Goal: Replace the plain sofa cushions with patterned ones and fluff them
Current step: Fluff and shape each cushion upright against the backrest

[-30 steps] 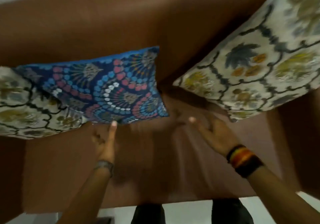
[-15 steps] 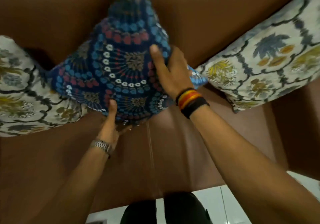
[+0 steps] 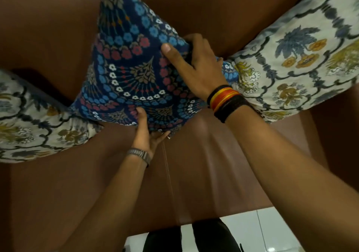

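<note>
A blue patterned cushion [image 3: 130, 70] with red and white flower rings stands tilted on one corner against the brown sofa's backrest [image 3: 48, 28]. My left hand [image 3: 145, 133] grips its lower edge from beneath, thumb on the front face. My right hand [image 3: 196, 67] clutches its right side, fingers wrapped behind the fabric. A cream floral cushion [image 3: 303, 57] leans at the right, touching the blue one's corner. Another cream floral cushion [image 3: 33, 123] lies at the left, partly under the blue one.
The brown sofa seat [image 3: 194, 174] stretches below the cushions, with a seam running down its middle. White floor tiles [image 3: 272, 230] and my dark trouser legs [image 3: 213, 236] show at the bottom edge.
Both hands went from open above the seat to gripping the blue cushion. The cushion rose from lying flat to standing on a corner, and now sits slightly further right and higher.
</note>
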### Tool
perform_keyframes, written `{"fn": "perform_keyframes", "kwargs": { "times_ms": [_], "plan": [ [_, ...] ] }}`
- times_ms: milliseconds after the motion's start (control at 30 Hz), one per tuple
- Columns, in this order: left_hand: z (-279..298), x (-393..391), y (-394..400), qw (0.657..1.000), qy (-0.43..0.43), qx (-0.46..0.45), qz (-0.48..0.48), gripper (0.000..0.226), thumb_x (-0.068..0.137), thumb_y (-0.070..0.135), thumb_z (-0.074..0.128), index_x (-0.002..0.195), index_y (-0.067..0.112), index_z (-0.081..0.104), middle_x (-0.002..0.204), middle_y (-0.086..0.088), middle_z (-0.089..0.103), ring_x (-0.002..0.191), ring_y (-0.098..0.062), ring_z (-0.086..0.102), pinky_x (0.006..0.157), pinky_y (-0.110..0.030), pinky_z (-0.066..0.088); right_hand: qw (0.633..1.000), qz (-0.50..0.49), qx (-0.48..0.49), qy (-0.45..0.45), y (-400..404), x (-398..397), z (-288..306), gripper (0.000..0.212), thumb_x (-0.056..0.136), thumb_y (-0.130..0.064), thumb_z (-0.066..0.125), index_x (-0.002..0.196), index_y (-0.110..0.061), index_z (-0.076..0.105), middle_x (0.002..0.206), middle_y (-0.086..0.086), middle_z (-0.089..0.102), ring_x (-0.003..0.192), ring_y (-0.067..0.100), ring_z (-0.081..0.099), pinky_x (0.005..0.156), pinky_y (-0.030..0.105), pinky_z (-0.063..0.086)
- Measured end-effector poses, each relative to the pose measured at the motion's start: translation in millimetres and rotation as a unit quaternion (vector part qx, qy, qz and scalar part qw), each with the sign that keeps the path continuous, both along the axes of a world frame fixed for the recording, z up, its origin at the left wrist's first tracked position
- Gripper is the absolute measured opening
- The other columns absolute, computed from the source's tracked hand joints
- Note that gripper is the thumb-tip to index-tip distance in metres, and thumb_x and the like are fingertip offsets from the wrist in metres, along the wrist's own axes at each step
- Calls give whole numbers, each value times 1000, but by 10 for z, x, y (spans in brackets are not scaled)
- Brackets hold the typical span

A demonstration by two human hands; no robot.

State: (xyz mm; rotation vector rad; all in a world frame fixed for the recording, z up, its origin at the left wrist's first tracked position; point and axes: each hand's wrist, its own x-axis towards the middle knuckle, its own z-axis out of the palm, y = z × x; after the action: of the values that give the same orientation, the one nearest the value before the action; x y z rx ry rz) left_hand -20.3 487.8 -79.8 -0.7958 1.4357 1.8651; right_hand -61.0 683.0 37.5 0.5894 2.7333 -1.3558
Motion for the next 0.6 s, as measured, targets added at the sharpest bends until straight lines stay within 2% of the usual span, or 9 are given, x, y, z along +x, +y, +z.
{"fn": "perform_keyframes", "kwargs": {
  "times_ms": [67, 133, 167, 267, 367, 467, 533, 600],
  "plan": [
    [-2, 14, -54, 1000, 15, -16, -4, 135, 37, 94, 73, 152, 29, 47, 141, -3, 64, 118, -23, 71, 92, -50, 62, 1000, -3, -1, 11, 7, 47, -75, 63, 99, -72, 45, 139, -24, 50, 134, -5, 54, 129, 20, 56, 122, 68, 22],
    [3, 59, -198, 999, 24, -24, -14, 129, 40, 93, 73, 151, 31, 48, 145, -8, 62, 116, -18, 69, 97, -53, 60, 999, -18, 8, 38, -24, 146, -171, 63, 100, -71, 46, 140, -23, 51, 135, -6, 55, 131, 17, 55, 124, 68, 18],
    [5, 94, -317, 999, 26, -28, -16, 123, 41, 92, 74, 147, 35, 49, 149, -7, 59, 116, -15, 67, 101, -55, 57, 998, -32, 15, 50, -50, 220, -224, 64, 100, -69, 48, 142, -21, 51, 139, -4, 56, 134, 18, 54, 125, 66, 19],
    [38, 249, -832, 998, 11, -60, -6, 114, 45, 87, 79, 145, 44, 47, 149, 9, 50, 137, -20, 51, 106, -53, 54, 990, -111, 35, 76, -193, 569, -361, 64, 103, -56, 56, 148, -11, 49, 149, 8, 53, 141, 26, 50, 120, 64, 31],
    [136, 450, -1621, 989, 11, -140, 46, 94, 61, 88, 66, 141, 41, 57, 147, 11, 55, 145, -23, 47, 93, -42, 57, 973, -199, 7, 114, -634, 1090, -449, 48, 105, -43, 56, 138, -8, 51, 134, 9, 53, 130, 29, 52, 113, 63, 39],
    [171, 550, -2341, 968, -7, -236, 80, 101, 74, 89, 47, 155, 30, 50, 158, 1, 52, 143, -23, 50, 91, -41, 54, 972, -211, -103, 21, -1253, 1456, -583, 35, 98, -57, 51, 117, -28, 50, 115, -11, 51, 113, 20, 54, 102, 56, 48],
    [278, 364, -2929, 953, 19, -288, 93, 97, 75, 90, 47, 151, 31, 55, 148, 1, 61, 133, -23, 58, 94, -48, 55, 967, -153, -195, -64, -1888, 1354, -638, 34, 98, -62, 58, 117, -34, 59, 125, -14, 60, 122, 17, 60, 102, 45, 52],
    [312, 36, -3452, 932, 60, -349, 79, 94, 74, 90, 50, 147, 31, 55, 132, 4, 65, 120, -20, 62, 96, -48, 52, 961, -78, -238, -116, -2466, 1038, -719, 41, 96, -67, 60, 124, -36, 63, 135, -11, 61, 127, 14, 61, 105, 37, 53]
  ]
}}
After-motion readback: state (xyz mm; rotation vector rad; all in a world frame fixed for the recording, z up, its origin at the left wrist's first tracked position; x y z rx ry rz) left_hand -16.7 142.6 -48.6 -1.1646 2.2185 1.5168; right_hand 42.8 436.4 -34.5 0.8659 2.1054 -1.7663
